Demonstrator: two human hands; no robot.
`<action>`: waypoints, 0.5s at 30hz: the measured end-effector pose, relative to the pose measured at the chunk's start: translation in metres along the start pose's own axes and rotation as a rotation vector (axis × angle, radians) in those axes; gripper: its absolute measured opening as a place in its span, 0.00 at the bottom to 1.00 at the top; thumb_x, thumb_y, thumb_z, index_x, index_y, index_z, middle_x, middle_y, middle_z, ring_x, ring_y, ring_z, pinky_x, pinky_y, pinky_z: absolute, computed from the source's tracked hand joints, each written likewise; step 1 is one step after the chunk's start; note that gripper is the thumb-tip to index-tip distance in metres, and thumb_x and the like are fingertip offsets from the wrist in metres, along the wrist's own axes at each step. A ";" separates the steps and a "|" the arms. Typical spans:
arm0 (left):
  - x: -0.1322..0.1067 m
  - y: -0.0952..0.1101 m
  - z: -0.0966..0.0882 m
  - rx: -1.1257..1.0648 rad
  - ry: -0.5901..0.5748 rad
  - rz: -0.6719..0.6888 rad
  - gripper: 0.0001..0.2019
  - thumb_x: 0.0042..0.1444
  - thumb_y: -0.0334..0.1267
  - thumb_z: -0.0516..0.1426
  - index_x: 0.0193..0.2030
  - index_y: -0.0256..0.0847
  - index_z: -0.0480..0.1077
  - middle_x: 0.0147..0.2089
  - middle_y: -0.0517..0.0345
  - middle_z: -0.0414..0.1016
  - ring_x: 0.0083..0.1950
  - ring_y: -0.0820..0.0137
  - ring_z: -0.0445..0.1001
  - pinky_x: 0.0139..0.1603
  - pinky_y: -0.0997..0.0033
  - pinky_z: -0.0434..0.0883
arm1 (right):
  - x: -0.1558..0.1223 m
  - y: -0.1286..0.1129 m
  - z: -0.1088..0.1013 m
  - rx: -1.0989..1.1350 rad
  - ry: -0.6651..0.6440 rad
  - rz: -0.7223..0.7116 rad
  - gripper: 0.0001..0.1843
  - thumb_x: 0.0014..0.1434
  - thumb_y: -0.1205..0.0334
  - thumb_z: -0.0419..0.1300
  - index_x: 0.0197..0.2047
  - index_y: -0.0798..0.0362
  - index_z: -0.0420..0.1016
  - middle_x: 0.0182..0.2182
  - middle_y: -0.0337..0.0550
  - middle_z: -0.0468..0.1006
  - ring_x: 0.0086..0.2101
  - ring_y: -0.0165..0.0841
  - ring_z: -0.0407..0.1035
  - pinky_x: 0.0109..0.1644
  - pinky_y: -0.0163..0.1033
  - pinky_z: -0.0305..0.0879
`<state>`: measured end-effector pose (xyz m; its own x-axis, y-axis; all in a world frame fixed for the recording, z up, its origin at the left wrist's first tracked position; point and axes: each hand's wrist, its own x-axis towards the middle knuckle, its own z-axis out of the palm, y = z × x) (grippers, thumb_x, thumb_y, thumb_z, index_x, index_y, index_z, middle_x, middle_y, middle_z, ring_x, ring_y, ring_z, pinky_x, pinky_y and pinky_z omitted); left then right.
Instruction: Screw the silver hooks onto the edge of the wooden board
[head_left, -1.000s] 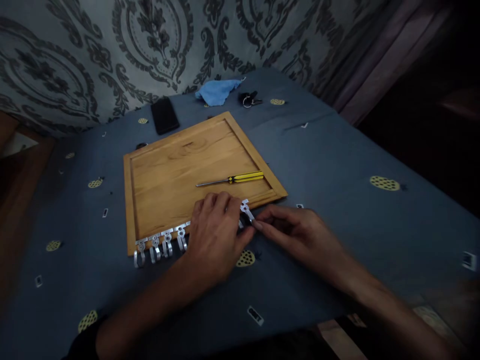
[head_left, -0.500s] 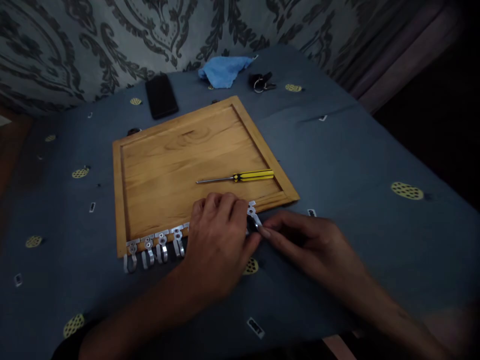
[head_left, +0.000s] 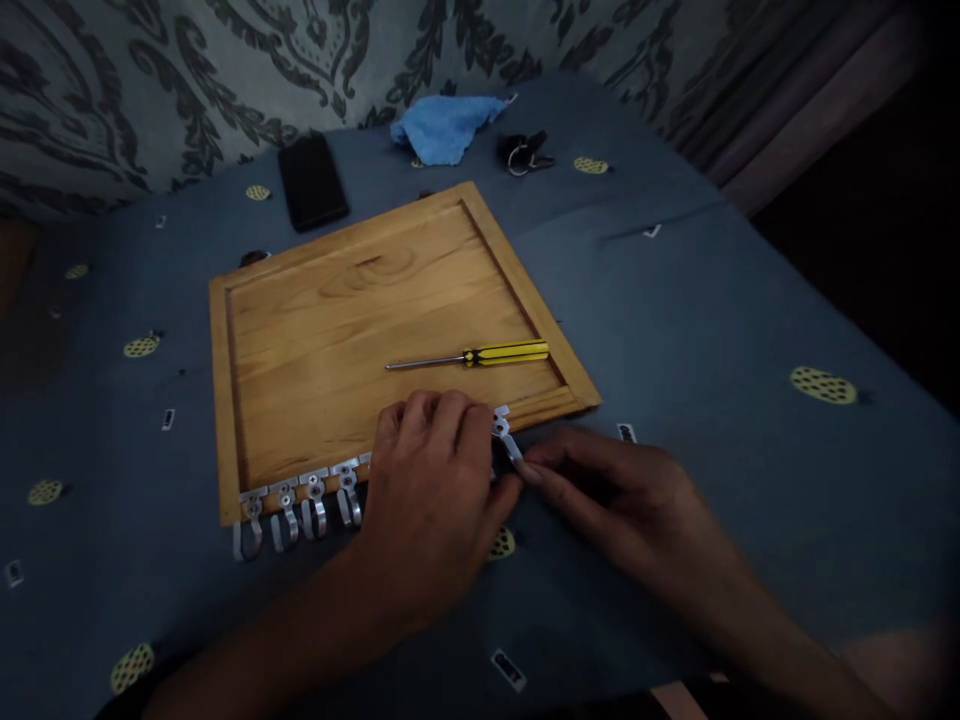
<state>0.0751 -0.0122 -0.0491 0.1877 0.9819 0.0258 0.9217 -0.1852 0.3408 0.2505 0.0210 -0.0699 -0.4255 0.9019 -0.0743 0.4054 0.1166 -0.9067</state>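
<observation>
A framed wooden board (head_left: 375, 285) lies on the cloth, with a row of silver metal hooks (head_left: 315, 492) along its near edge. Several hooks show to the left of my left hand (head_left: 439, 485). That hand is closed over the near edge and covers the middle of the row; its fingertips are partly hidden. At the row's right end, my right hand (head_left: 622, 495) pinches the curved end of a metal hook (head_left: 506, 435) between thumb and fingers. A screwdriver (head_left: 480, 355) with a yellow and black handle rests on the board, tip pointing left.
Behind the board lie a black phone (head_left: 313, 182), a crumpled blue cloth (head_left: 446, 128) and a black item with a metal ring (head_left: 521, 153). A small dark object (head_left: 253, 258) sits by the far left edge. A patterned wall or curtain (head_left: 300, 60) rises behind.
The view has shifted slightly, moving the board's left side leftward in the picture. Both hands keep nearly the same hold at the near edge. The screwdriver stays on the board.
</observation>
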 end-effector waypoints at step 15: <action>0.002 0.001 0.000 0.018 0.006 0.009 0.10 0.62 0.42 0.61 0.47 0.41 0.71 0.50 0.52 0.77 0.52 0.55 0.71 0.52 0.50 0.68 | -0.001 0.000 0.001 0.006 0.011 -0.007 0.11 0.63 0.55 0.61 0.30 0.47 0.77 0.24 0.37 0.79 0.24 0.31 0.72 0.27 0.35 0.65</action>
<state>0.0765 -0.0108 -0.0483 0.1937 0.9804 0.0348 0.9262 -0.1945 0.3231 0.2503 0.0198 -0.0699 -0.4190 0.9058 -0.0636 0.3975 0.1199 -0.9097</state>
